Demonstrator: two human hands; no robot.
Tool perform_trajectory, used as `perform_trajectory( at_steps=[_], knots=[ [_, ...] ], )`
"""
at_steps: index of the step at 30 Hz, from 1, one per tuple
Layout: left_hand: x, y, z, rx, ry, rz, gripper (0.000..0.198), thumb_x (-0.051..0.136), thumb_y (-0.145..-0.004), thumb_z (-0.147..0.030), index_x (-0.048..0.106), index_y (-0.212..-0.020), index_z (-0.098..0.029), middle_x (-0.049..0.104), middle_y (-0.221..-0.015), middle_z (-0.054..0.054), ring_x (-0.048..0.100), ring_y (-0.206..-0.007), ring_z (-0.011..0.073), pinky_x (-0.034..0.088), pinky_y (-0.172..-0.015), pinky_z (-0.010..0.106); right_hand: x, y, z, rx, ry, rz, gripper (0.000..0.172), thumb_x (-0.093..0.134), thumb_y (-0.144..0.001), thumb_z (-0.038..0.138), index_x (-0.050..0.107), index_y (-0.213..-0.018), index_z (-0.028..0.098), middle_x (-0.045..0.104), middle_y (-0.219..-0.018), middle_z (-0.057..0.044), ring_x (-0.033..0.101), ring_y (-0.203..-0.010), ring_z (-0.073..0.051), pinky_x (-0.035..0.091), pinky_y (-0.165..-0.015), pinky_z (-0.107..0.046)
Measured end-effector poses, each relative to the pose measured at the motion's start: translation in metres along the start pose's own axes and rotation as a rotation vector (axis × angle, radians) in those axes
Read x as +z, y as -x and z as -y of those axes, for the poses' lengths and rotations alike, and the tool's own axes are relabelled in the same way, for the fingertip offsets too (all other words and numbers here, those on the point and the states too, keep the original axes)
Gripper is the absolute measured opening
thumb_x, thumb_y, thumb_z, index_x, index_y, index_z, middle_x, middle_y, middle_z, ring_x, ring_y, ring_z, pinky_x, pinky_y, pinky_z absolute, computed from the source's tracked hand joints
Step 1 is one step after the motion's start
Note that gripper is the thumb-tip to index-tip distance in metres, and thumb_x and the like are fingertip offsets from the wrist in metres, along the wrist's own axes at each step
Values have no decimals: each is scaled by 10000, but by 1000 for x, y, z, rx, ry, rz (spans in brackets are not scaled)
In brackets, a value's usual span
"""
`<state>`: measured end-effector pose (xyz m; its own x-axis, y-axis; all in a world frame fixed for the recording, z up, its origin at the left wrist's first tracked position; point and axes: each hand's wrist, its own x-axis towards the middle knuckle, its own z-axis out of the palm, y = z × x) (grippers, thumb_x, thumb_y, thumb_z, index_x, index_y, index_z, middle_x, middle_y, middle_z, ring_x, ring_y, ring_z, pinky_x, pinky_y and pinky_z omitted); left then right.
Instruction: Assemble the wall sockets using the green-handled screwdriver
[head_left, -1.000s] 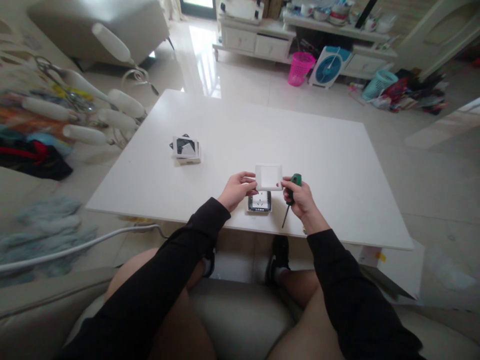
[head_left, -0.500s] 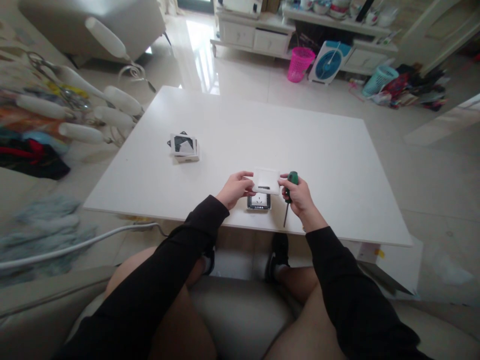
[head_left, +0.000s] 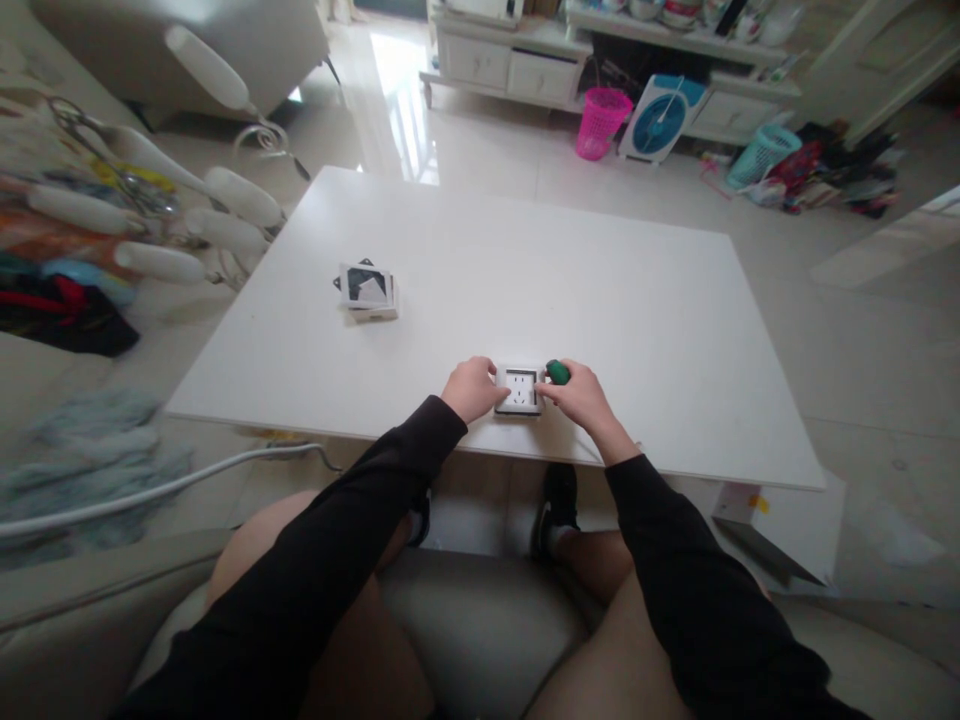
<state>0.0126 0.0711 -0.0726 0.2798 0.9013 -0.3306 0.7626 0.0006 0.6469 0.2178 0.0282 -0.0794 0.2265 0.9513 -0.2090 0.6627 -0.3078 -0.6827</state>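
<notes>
A white wall socket (head_left: 519,389) lies near the front edge of the white table (head_left: 525,280), its white cover plate fitted over it. My left hand (head_left: 471,387) is closed against the socket's left side. My right hand (head_left: 579,396) presses the socket's right side with its fingertips while gripping a green-handled screwdriver (head_left: 556,372), of which only the handle end shows. Both hands rest low on the tabletop.
A second socket on a small box (head_left: 366,290) sits at the table's left. A rack with white pegs (head_left: 150,210) stands at far left. On the floor beyond are a pink basket (head_left: 601,122), a blue fan (head_left: 658,118) and a teal basket (head_left: 760,160).
The white cover plate, held up between both hands before, has come down onto the socket. Both hands lowered to the table with it, and the screwdriver went down with the right hand.
</notes>
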Motion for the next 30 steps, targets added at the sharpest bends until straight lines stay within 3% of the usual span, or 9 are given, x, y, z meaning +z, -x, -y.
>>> perform_trajectory(
  at_steps=[8,14,19,24,26,30],
  knots=[
    [6,3,1,38,-139,35,358,763,-835,-267,654,-1158,-157,772,-1046,131,739,-999,303,562,-907,412,3,4,4,29,211,16,166,728,-720,336,608,-770,232,664,-756,-10,563,-743,-178,374,-665,-275],
    [7,6,2,196,-185,13,593,754,-856,-282,541,-1386,-123,634,-1357,197,665,-1236,330,529,-1066,434,5,6,6,37,250,20,169,717,-750,344,589,-781,239,677,-778,-17,569,-751,-182,384,-678,-277],
    [10,4,9,381,-214,132,907,935,-662,-294,484,-1436,-150,507,-1512,206,527,-1418,374,475,-1170,460,4,3,2,-28,225,8,175,719,-796,363,646,-886,232,720,-903,-36,624,-845,-205,458,-756,-297],
    [14,0,15,441,-237,116,739,913,-697,-251,531,-1325,-169,581,-1385,163,600,-1303,344,500,-1131,456,-2,1,-7,-359,196,125,548,868,-740,403,672,-1218,221,700,-1261,-90,671,-1122,-272,535,-979,-396],
    [14,-2,16,437,-240,107,689,919,-707,-283,556,-1277,-152,601,-1322,161,627,-1246,339,516,-1106,450,-2,2,-10,-402,246,189,681,907,-713,395,639,-1320,240,665,-1353,-96,674,-1168,-293,548,-1001,-423],
    [15,-6,17,426,-226,91,715,960,-653,-276,584,-1248,-147,609,-1284,148,637,-1222,330,525,-1097,429,2,6,-12,-376,334,229,787,911,-718,323,577,-1427,268,615,-1447,-99,689,-1178,-310,573,-974,-422]
  ],
)
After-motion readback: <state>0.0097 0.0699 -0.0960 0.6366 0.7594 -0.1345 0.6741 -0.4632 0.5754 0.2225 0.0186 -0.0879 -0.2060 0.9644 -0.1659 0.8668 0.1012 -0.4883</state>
